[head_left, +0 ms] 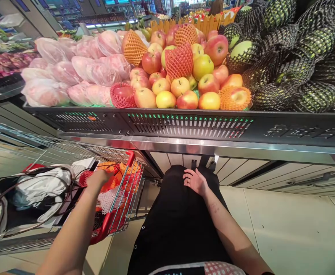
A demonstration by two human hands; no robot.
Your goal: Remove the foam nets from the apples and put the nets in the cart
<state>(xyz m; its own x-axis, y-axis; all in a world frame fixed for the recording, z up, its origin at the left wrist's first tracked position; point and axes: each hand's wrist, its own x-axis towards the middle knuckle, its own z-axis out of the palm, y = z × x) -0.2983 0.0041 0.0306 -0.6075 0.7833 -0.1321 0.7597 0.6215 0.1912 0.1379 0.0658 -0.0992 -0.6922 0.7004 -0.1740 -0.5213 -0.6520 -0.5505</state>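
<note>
My left hand [100,178] reaches down into the shopping cart [107,224], among red, orange and white foam fruit nets [108,198]. Its fingers are blurred and partly hidden there, so I cannot make out a grip. In front of my black apron [173,221] hangs my right hand [195,181], its fingers apart and nothing in them. Beyond both hands, loose red and yellow apples [180,87] lie piled on the display shelf, a few wrapped in a red foam net [179,61] or an orange foam net [236,97].
Bagged pink fruit [93,70] fills the shelf's left side; green melons in black nets [293,57] fill the right. A slatted black front edge [184,124] borders the shelf. An open bag [38,191] with white cloth and looping straps sits in the cart.
</note>
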